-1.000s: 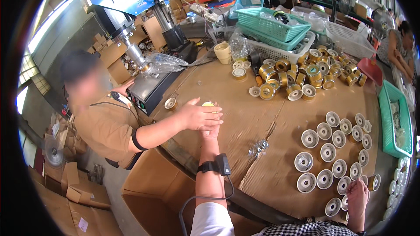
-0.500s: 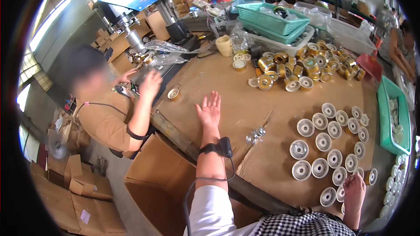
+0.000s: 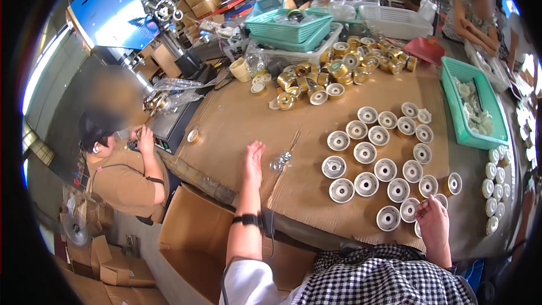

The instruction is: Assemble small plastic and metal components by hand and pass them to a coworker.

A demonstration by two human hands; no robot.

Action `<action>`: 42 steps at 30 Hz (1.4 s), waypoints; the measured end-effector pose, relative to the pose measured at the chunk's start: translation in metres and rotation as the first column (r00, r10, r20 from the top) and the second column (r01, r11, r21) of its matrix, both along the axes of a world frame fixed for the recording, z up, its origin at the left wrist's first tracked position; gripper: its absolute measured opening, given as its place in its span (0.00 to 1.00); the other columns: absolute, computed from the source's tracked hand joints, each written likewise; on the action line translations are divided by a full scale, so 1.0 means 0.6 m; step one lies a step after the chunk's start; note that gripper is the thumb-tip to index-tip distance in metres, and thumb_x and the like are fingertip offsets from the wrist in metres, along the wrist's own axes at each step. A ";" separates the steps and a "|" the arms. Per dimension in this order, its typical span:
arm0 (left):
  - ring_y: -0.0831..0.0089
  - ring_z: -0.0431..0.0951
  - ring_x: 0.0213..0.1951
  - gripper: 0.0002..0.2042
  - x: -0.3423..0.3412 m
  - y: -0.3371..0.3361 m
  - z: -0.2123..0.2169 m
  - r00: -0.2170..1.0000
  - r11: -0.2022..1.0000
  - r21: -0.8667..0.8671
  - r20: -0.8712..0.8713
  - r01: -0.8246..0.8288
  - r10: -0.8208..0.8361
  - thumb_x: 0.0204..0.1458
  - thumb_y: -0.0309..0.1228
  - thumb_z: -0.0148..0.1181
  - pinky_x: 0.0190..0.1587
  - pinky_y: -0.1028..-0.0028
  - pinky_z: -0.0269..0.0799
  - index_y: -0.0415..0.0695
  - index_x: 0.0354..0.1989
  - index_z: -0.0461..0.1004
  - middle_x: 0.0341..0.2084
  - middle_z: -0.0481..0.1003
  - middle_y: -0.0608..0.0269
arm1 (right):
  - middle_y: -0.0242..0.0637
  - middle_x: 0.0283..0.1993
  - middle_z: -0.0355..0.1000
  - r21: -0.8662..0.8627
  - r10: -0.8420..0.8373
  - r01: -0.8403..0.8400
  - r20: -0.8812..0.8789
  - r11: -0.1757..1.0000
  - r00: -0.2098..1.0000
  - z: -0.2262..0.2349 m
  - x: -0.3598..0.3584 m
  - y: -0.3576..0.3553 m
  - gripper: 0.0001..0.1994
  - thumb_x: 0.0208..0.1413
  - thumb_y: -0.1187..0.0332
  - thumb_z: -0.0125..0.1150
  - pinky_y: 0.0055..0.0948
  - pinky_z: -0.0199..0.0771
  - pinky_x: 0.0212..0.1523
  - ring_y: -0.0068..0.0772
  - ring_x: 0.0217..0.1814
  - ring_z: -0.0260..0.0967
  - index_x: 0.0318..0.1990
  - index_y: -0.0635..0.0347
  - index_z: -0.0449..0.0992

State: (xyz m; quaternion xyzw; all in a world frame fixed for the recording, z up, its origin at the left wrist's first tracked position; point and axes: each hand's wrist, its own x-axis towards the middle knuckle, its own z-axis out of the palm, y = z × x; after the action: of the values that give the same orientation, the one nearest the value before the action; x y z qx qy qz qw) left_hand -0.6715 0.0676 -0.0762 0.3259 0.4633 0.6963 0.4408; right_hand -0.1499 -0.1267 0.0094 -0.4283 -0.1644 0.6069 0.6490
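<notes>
My left hand (image 3: 254, 164) is held over the cardboard-covered table, palm turned right, fingers stretched out and nothing in it. Beside it lies a small crumpled piece of clear plastic (image 3: 280, 162). My right hand (image 3: 433, 220) hovers over the near right edge of a group of round, wheel-like parts (image 3: 385, 170), white-faced with a dark centre hole, some with gold sides. Its fingers are bent together in a pinch; whatever they hold, if anything, cannot be made out. One white-faced part (image 3: 440, 201) sits partly hidden behind the fingertips.
A heap of gold and white round parts (image 3: 339, 70) lies farther back, near green baskets (image 3: 291, 31) and a red scoop (image 3: 424, 51). Another green basket (image 3: 474, 101) stands right. Left are a co-worker (image 3: 124, 175), a blue machine (image 3: 110, 11) and an open cardboard box (image 3: 192, 237).
The view has swung right. My left hand has turned from palm up to sideways and moved nearer the plastic. The right hand has come over the near parts. The co-worker's hands have drawn together.
</notes>
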 end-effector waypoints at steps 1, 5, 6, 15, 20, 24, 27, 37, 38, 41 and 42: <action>0.56 0.72 0.63 0.31 0.028 -0.025 0.002 0.963 0.996 -0.065 -0.258 0.065 -0.080 0.68 0.50 0.48 0.71 0.63 0.61 0.33 0.67 0.63 0.60 0.71 0.48 | 0.32 0.33 0.76 -0.001 0.014 -0.014 -0.002 1.000 1.000 0.001 0.001 -0.001 0.10 0.70 0.66 0.56 0.30 0.75 0.40 0.28 0.36 0.75 0.35 0.58 0.78; 0.61 0.75 0.61 0.28 0.117 -0.089 0.033 0.342 0.997 -0.065 -0.937 0.039 -0.075 0.58 0.40 0.68 0.64 0.63 0.68 0.41 0.64 0.69 0.59 0.75 0.54 | 0.32 0.34 0.76 0.005 0.084 -0.084 -0.044 0.996 0.995 -0.004 0.014 -0.007 0.09 0.70 0.66 0.56 0.31 0.75 0.42 0.29 0.38 0.75 0.38 0.58 0.78; 0.65 0.77 0.57 0.29 0.111 -0.079 0.019 0.390 0.999 -0.039 -0.920 -0.010 -0.033 0.52 0.32 0.73 0.59 0.63 0.73 0.44 0.62 0.70 0.56 0.77 0.56 | 0.32 0.34 0.76 -0.001 0.104 -0.104 -0.054 0.995 0.993 -0.001 0.013 -0.009 0.09 0.70 0.66 0.56 0.30 0.75 0.42 0.29 0.39 0.75 0.38 0.58 0.78; 0.76 0.77 0.47 0.22 0.317 -0.125 0.133 0.834 0.991 -0.004 -0.540 0.130 -0.112 0.61 0.25 0.64 0.45 0.73 0.79 0.38 0.62 0.67 0.50 0.76 0.59 | 0.33 0.40 0.78 -0.033 0.272 -0.274 0.270 0.961 0.924 0.043 0.056 -0.032 0.12 0.71 0.64 0.54 0.27 0.76 0.47 0.23 0.44 0.75 0.43 0.64 0.79; 0.61 0.80 0.47 0.27 0.520 -0.259 0.224 0.431 0.769 0.227 -0.900 0.598 -0.070 0.50 0.22 0.71 0.48 0.68 0.78 0.37 0.60 0.71 0.51 0.77 0.50 | 0.30 0.44 0.77 0.032 0.462 -0.504 0.352 0.863 0.814 0.079 0.047 -0.030 0.19 0.73 0.61 0.52 0.23 0.76 0.43 0.18 0.42 0.73 0.64 0.62 0.71; 0.53 0.80 0.49 0.27 0.583 -0.284 0.210 0.441 0.701 0.248 -0.892 0.669 -0.105 0.49 0.23 0.72 0.51 0.62 0.78 0.37 0.59 0.71 0.53 0.77 0.46 | 0.24 0.41 0.76 0.122 0.378 -0.460 0.407 0.879 0.831 0.064 0.063 -0.020 0.14 0.70 0.68 0.57 0.20 0.73 0.40 0.13 0.39 0.71 0.58 0.63 0.76; 0.53 0.81 0.49 0.27 0.594 -0.285 0.214 0.414 0.672 0.253 -0.906 0.696 -0.088 0.49 0.24 0.73 0.51 0.61 0.79 0.37 0.59 0.71 0.52 0.77 0.45 | 0.25 0.38 0.78 0.126 0.339 -0.434 0.449 0.892 0.827 0.059 0.082 -0.022 0.10 0.67 0.72 0.60 0.21 0.74 0.39 0.15 0.37 0.72 0.53 0.64 0.79; 0.58 0.82 0.43 0.29 0.598 -0.299 0.227 0.402 0.738 0.038 -0.857 0.674 -0.323 0.54 0.32 0.72 0.44 0.66 0.80 0.37 0.62 0.69 0.44 0.78 0.50 | 0.39 0.31 0.77 0.354 -0.134 -0.523 0.901 0.775 0.412 0.086 0.106 0.009 0.10 0.53 0.75 0.70 0.33 0.74 0.33 0.38 0.30 0.75 0.44 0.60 0.85; 0.62 0.82 0.42 0.28 0.598 -0.302 0.230 0.483 0.704 -0.046 -0.695 0.709 -0.532 0.56 0.31 0.70 0.43 0.70 0.78 0.36 0.64 0.68 0.44 0.78 0.53 | 0.39 0.31 0.77 0.349 -0.126 -0.534 0.904 0.770 0.409 0.086 0.109 0.009 0.10 0.53 0.75 0.70 0.33 0.74 0.33 0.38 0.30 0.75 0.44 0.60 0.85; 0.73 0.78 0.29 0.26 0.591 -0.303 0.250 0.507 0.557 -0.200 -0.252 0.806 -0.824 0.65 0.35 0.61 0.30 0.79 0.74 0.35 0.67 0.64 0.42 0.77 0.58 | 0.36 0.31 0.77 0.402 -0.220 -0.582 0.907 0.707 0.358 0.086 0.116 0.015 0.11 0.51 0.76 0.70 0.33 0.72 0.31 0.37 0.30 0.74 0.43 0.60 0.85; 0.77 0.75 0.25 0.25 0.590 -0.299 0.249 0.463 0.432 -0.264 0.063 0.862 -0.884 0.67 0.38 0.57 0.25 0.80 0.69 0.37 0.67 0.65 0.37 0.77 0.58 | 0.36 0.31 0.77 0.487 -0.321 -0.592 0.872 0.642 0.369 0.086 0.118 0.021 0.11 0.51 0.77 0.70 0.34 0.73 0.31 0.37 0.30 0.73 0.43 0.61 0.84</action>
State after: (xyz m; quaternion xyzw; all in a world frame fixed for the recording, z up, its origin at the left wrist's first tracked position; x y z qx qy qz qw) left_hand -0.3172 -0.1118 0.0734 0.4866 0.3328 0.2865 0.7552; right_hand -0.0789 -0.1143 0.0611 -0.3602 -0.7678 0.1918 0.4938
